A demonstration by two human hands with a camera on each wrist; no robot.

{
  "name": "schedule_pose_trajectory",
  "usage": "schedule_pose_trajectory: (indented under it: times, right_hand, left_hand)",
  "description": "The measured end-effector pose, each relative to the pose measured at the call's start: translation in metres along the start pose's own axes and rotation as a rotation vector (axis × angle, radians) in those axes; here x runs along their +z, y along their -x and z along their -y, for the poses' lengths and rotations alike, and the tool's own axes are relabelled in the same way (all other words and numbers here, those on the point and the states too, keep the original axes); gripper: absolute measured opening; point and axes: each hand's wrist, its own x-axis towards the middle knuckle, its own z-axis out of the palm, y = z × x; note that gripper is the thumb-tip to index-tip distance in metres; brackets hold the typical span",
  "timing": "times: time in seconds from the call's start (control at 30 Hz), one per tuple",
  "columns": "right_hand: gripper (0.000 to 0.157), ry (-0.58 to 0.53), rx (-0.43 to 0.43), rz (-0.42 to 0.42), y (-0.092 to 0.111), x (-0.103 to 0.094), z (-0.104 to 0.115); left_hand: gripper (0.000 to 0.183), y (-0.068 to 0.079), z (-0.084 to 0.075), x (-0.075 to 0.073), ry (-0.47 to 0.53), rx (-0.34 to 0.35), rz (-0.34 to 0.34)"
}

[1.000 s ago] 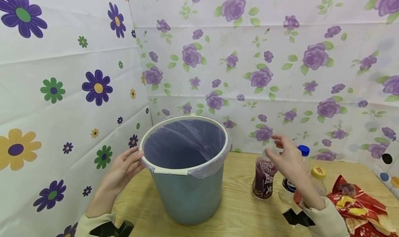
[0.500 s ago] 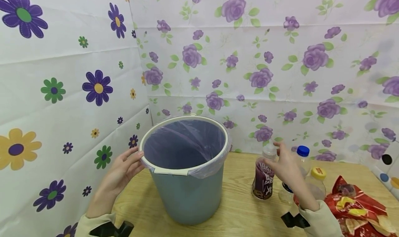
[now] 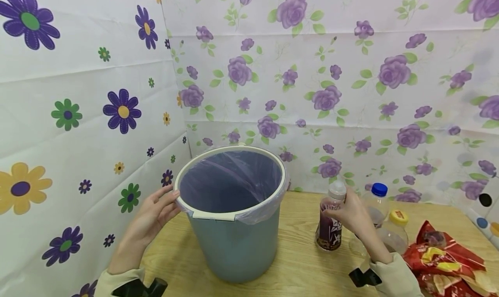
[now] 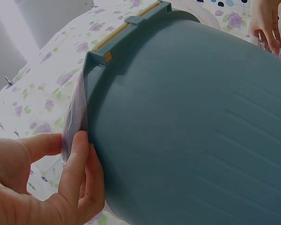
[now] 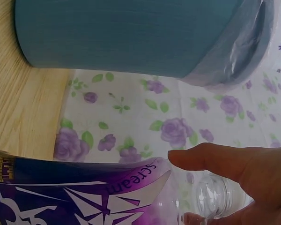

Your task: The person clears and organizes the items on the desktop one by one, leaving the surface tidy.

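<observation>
A blue-grey trash can (image 3: 238, 249), lined with a thin purple bag (image 3: 257, 212), stands upright on the wooden table. At its left side my left hand (image 3: 150, 217) pinches the rim with the bag over it; in the left wrist view the thumb and fingers (image 4: 77, 154) lie on opposite sides of the rim. My right hand (image 3: 354, 214) is round the upper part of a plastic bottle (image 3: 328, 234) with a dark purple label and clear top. In the right wrist view, the thumb (image 5: 201, 158) meets the bottle's shoulder, and a fingertip shows beyond the clear plastic.
Right of the held bottle stand a blue-capped clear bottle (image 3: 379, 199) and a yellow-capped one (image 3: 397, 227), partly behind the right arm. Red snack bags (image 3: 444, 258) lie at the table's right. Flowered sheets (image 3: 241, 89) enclose the back and left.
My right hand has moved left and down onto the purple-labelled bottle, its thumb and fingers coming round the upper part. The left hand and the trash can have stayed put.
</observation>
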Motion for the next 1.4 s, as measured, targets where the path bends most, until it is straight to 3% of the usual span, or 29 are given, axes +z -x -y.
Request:
schedule_pose_trajectory:
  times: [0.33, 0.57, 1.07, 1.4]
  right_hand:
    - [0.068, 0.027, -0.032, -0.010, -0.001, -0.009, 0.009]
    - [0.075, 0.038, -0.016, -0.008, 0.002, -0.012, 0.015]
    - [0.074, 0.047, -0.050, -0.037, 0.002, -0.014, 0.023]
    - [0.071, 0.054, -0.079, -0.052, 0.002, -0.020, 0.034]
  left_hand:
    - [0.076, 0.000, -0.001, 0.000, -0.014, -0.004, -0.011]
    - [0.075, -0.001, 0.001, 0.000, -0.024, -0.006, -0.013]
    - [0.073, -0.001, 0.000, -0.001, 0.013, 0.028, 0.026]
    - [0.073, -0.001, 0.000, -0.001, 0.005, 0.019, 0.013]
